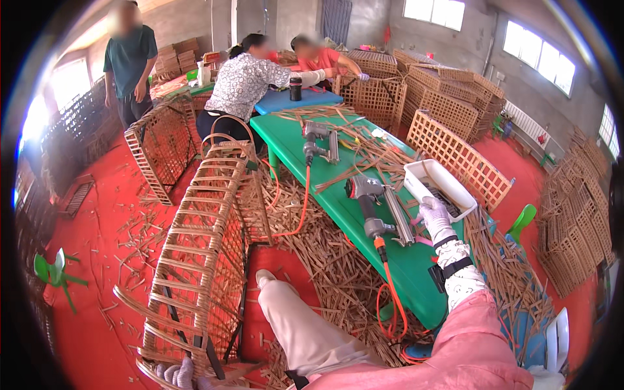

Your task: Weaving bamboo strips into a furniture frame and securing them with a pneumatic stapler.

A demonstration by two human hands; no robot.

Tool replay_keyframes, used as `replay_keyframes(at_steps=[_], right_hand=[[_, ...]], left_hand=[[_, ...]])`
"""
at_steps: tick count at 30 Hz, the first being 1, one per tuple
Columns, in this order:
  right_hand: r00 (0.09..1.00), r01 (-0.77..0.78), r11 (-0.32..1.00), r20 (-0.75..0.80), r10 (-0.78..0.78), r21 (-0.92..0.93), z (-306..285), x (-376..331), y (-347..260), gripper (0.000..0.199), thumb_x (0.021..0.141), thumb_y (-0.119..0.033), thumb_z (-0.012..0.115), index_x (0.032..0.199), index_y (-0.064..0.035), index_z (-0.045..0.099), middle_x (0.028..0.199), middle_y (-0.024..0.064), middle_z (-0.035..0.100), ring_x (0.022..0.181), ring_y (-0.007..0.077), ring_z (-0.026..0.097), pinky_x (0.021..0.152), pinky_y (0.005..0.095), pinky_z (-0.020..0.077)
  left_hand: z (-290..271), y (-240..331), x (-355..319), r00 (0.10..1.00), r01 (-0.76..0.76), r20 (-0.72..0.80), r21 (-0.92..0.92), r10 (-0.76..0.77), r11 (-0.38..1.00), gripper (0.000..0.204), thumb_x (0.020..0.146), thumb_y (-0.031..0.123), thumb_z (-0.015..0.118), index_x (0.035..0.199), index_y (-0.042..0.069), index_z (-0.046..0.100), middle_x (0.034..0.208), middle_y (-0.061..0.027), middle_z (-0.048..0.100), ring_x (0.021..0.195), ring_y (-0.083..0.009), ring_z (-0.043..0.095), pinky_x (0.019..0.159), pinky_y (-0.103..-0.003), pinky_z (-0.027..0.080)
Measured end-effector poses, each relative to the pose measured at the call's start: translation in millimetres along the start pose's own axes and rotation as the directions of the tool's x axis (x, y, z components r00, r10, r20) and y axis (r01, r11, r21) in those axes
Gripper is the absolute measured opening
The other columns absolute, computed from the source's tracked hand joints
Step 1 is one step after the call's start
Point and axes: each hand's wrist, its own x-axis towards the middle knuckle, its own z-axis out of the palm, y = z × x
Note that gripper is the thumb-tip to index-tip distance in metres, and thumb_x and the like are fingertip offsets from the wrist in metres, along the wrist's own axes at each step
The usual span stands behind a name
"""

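A large woven rattan basket with a dark metal frame lies tilted on its side at my left. My gloved left hand is closed round its lower near end, partly cut off by the picture's edge. On the green table, my gloved right hand is at the near-left wall of a white plastic bin. Its fingers look curled, and what they hold, if anything, is hidden. Dark strips lie inside the bin. Beside that hand rests a pneumatic nail gun with an orange hose; a second nail gun lies farther off.
Loose wooden strips litter the red floor and the green table. A lattice panel stands beyond the bin. Stacked baskets line the back. Orange hose hangs off the table. Co-workers stand at the far end.
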Motion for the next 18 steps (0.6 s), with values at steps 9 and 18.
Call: replay_keyframes(at_steps=[9, 18], right_hand=[[1.0, 0.011, 0.998, 0.029, -0.009, -0.059, 1, -2, 8, 0.027, 0.08, -0.01, 0.058, 0.105, -0.0004, 0.058, 0.074, 0.0058, 0.062, 0.055, 0.0115, 0.053, 0.048, 0.0265, 0.0432], [0.981, -0.063, 0.995, 0.187, 0.048, 0.074, 31, 11, -31, 0.034, 0.083, -0.008, 0.059, 0.115, -0.0013, 0.051, 0.091, 0.01, 0.059, 0.064, 0.0183, 0.06, 0.053, 0.0295, 0.0507]], left_hand=[[-11, -21, -13, 0.996, -0.05, 0.072, -0.002, 0.05, 0.999, 0.032, 0.077, 0.02, 0.065, 0.104, 0.003, 0.063, 0.096, -0.0121, 0.064, 0.087, -0.0319, 0.057, 0.091, -0.047, 0.039], [-13, -17, -20, 0.989, 0.027, 0.143, 0.057, -0.035, 0.998, 0.028, 0.072, 0.002, 0.052, 0.1, -0.004, 0.057, 0.091, -0.0156, 0.058, 0.089, -0.0339, 0.053, 0.097, -0.05, 0.034]])
